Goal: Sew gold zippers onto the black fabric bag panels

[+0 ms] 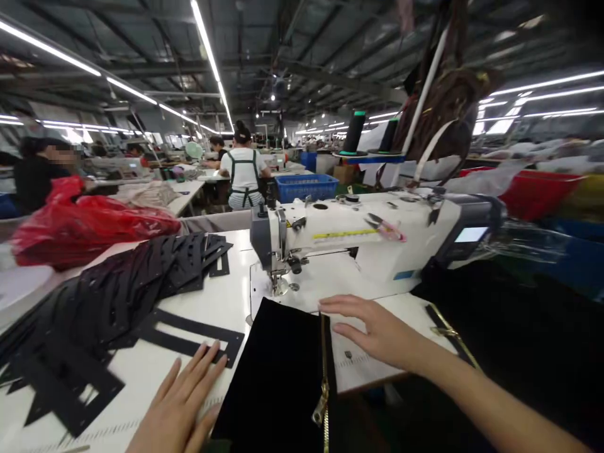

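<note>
Our left hand (177, 402) lies palm down with its fingers lightly spread, gripping nothing we can see; its fingertips rest on a flat black rectangular piece with a long slot cut through it (207, 329). Our right hand (377, 330) is open too, fingers stretched and thumb held apart, pinching nothing. Its fingertips are at the top end of a brass-toothed metal zipper (324, 371), though we cannot tell whether they press on it.

Between our two hands lies a smooth black fabric panel (276, 365), the zipper running down its right side, with a gold-coloured metal slider (321, 406) nearer to us than the right fingertips. The panel's far corner reaches close to the steel presser foot (276, 283) of a white-and-grey sewing machine (340, 220), which stands beyond both hands on a white tabletop (236, 283). Pink-handled snips (391, 231) sit on the machine, beyond our right hand.

To the left of our left hand we have a fanned pile of similar black slotted pieces (132, 289), with a glossy red plastic bag (94, 220) farther off behind it. To the right of our right hand, a second brass zipper (453, 333) edges dark fabric (514, 333).
</note>
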Demonstrator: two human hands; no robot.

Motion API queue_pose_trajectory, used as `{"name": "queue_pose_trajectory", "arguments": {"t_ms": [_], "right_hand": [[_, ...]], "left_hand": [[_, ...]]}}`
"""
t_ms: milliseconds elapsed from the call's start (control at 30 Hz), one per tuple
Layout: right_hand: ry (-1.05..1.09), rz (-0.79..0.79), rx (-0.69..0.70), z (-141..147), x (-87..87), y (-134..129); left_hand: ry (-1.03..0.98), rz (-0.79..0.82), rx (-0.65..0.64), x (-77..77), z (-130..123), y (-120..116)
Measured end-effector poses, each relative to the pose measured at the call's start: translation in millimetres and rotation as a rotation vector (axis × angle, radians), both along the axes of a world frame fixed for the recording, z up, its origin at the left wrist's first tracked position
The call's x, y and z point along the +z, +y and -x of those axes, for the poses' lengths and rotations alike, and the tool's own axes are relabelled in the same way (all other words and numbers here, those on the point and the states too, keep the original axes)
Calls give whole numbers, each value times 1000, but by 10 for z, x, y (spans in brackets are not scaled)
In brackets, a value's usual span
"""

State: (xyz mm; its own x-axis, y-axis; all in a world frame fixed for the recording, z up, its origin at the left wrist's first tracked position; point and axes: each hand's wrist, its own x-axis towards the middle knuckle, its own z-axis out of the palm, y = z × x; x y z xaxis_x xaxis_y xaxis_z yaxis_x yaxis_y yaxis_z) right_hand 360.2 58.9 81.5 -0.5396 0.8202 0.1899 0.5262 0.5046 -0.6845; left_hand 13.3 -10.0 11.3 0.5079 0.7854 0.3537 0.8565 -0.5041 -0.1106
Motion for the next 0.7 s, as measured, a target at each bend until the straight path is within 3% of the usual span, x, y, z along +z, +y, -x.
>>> {"name": "queue_pose_trajectory", "arguments": {"t_ms": [133,333,433,533,700], "right_hand": [[-176,-125,167,-107,-178,-59],[-347,-391,51,-9,-482,-286],[-390,-529,35,-7,-511,-308],[-361,-552,16,14,-493,-314],[-255,-525,33,27,-549,-320]], "left_hand": [[-74,87,38,122,-48,13],[-205,51,96,137,-102,-53],[-263,62,81,273,-305,-217],[-339,9,-25,336,-609,-316],[-453,-65,-165,237,-1089,-116]]}}
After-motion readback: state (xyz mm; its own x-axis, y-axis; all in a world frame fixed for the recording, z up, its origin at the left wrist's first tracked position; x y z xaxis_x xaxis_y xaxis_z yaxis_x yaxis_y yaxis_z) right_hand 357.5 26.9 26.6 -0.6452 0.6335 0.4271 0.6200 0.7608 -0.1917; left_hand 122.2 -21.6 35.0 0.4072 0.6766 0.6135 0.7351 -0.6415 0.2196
